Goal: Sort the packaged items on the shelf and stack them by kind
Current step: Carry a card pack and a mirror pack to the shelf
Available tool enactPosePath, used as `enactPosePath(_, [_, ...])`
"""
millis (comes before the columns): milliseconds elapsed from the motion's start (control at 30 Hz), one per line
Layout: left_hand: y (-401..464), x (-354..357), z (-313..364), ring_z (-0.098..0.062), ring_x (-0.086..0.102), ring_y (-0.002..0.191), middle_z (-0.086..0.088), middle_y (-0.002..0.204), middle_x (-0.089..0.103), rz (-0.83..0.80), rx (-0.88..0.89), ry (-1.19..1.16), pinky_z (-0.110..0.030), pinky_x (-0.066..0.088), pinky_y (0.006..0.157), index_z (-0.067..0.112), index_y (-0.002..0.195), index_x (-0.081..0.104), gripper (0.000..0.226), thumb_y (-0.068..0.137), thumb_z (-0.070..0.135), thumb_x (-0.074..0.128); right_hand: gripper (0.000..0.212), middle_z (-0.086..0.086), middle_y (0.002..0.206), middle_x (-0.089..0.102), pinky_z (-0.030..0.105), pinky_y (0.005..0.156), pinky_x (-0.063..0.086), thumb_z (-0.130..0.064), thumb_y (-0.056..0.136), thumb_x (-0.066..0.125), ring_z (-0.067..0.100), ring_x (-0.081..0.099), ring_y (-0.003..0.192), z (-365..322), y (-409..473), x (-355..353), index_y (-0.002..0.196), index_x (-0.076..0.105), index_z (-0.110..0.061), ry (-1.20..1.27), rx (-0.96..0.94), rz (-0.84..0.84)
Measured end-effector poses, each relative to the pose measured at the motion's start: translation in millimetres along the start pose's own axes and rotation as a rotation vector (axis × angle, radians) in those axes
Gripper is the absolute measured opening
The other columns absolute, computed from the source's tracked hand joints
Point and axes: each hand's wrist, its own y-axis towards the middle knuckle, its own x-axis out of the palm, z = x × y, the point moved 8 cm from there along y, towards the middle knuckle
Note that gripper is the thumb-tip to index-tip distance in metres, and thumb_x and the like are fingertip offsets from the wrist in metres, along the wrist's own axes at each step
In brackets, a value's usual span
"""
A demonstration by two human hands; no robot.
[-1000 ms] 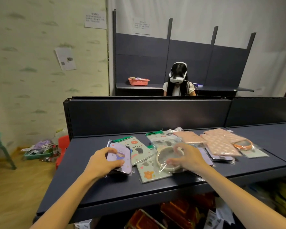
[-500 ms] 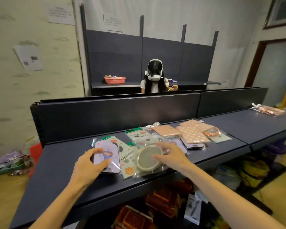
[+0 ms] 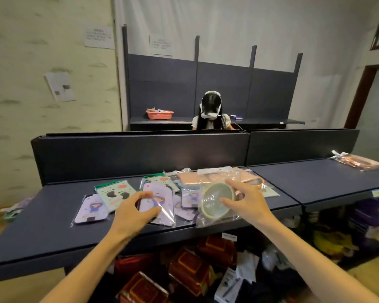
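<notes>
Peach packets (image 3: 357, 162) at shelf's (image 3: 42, 226) far right blurred, cut by frame edge. Wall notes (image 3: 99, 37) above shelf unreadable. Boxes (image 3: 190, 270) under shelf blurred, partly hidden.

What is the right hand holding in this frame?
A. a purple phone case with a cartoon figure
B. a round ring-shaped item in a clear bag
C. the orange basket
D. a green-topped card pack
B: the right hand grips the bagged round ring-shaped item over the shelf's front edge.
</notes>
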Motion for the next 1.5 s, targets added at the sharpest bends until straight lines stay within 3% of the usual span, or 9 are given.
enactPosePath(133, [-9.3,45.0,29.3,-0.014,0.057,0.097,0.002,0.108,0.064,0.009,0.027,0.019,-0.020,0.040,0.079,0.021,0.106,0.065,0.039,0.070,0.017,0.080,0.059,-0.009,0.125,0.058,0.017,0.094,0.039,-0.022,0.076,0.078,0.003,0.051,0.109,26.5,-4.3,-46.0,0.131,0.057,-0.021,0.007,-0.002,0.004])
enactPosePath(367, [0.7,120.1,67.4,-0.012,0.055,0.096,0.005,0.109,0.058,-0.087,0.051,0.017,-0.013,0.042,0.071,0.024,0.112,0.061,0.041,0.075,0.019,0.077,0.060,-0.009,0.108,0.060,0.009,0.067,0.042,-0.027,0.076,0.078,0.003,0.051,0.075,76.3,1.1,-104.2,0.131,0.056,-0.027,-0.025,0.026,0.062])
enactPosePath(500, [24.0,163.3,82.6,-0.013,0.054,0.098,0.006,0.108,0.057,-0.114,0.086,0.044,-0.023,0.046,0.082,0.026,0.111,0.061,0.040,0.074,0.020,0.077,0.060,-0.005,0.112,0.062,0.010,0.070,0.042,-0.027,0.077,0.078,0.009,0.055,0.091,105.5,12.9,-128.4,0.132,0.055,-0.025,-0.029,0.051,0.102])
enactPosePath(667, [57.3,219.8,101.0,0.002,0.053,0.092,0.008,0.102,0.059,-0.154,0.145,-0.002,-0.002,0.041,0.067,0.020,0.105,0.064,0.041,0.068,0.018,0.081,0.062,-0.003,0.119,0.060,0.017,0.081,0.040,-0.026,0.078,0.077,0.010,0.053,0.103,142.1,42.2,-154.5,0.135,0.053,-0.022,-0.027,0.103,0.118])
enactPosePath(900, [110.6,308.2,106.5,-0.013,0.064,0.085,-0.001,0.103,0.067,-0.232,0.066,-0.135,-0.019,0.054,0.064,0.028,0.098,0.067,0.034,0.067,0.024,0.081,0.060,-0.005,0.115,0.060,0.013,0.073,0.041,-0.027,0.077,0.077,0.010,0.054,0.100,199.2,90.9,-204.2,0.133,0.054,-0.024,-0.054,0.168,0.155])
enactPosePath(1033, [134.0,354.1,112.0,-0.018,0.065,0.093,0.003,0.103,0.070,-0.270,0.054,-0.150,-0.040,0.057,0.080,0.027,0.096,0.069,0.044,0.055,0.040,0.077,0.058,-0.006,0.108,0.060,0.010,0.067,0.041,-0.026,0.077,0.077,0.005,0.053,0.087,235.2,110.6,-230.6,0.131,0.056,-0.024,-0.068,0.203,0.186])
enactPosePath(1267, [149.4,434.8,153.9,-0.004,0.062,0.068,0.004,0.091,0.068,-0.327,0.085,-0.135,-0.018,0.051,0.054,0.032,0.096,0.067,0.032,0.069,0.021,0.080,0.056,-0.002,0.107,0.058,0.009,0.062,0.040,-0.023,0.079,0.076,0.004,0.049,0.077,296.1,135.4,-274.0,0.131,0.055,-0.024,-0.049,0.221,0.204])
enactPosePath(1367, [147.2,473.8,169.0,-0.020,0.068,0.080,-0.001,0.095,0.071,-0.328,0.034,-0.190,-0.035,0.059,0.067,0.030,0.096,0.069,0.042,0.056,0.032,0.079,0.056,-0.004,0.105,0.057,0.009,0.061,0.040,-0.023,0.079,0.076,0.005,0.048,0.076,324.7,141.6,-302.8,0.131,0.055,-0.026,-0.043,0.214,0.186])
enactPosePath(1500, [143.7,531.0,191.0,-0.022,0.068,0.085,0.002,0.096,0.071,-0.303,0.004,-0.227,-0.045,0.058,0.077,0.036,0.091,0.068,0.046,0.045,0.044,0.072,0.058,-0.005,0.107,0.060,0.012,0.069,0.040,-0.025,0.078,0.077,0.008,0.054,0.088,368.8,143.5,-358.7,0.131,0.056,-0.027,-0.035,0.210,0.171])
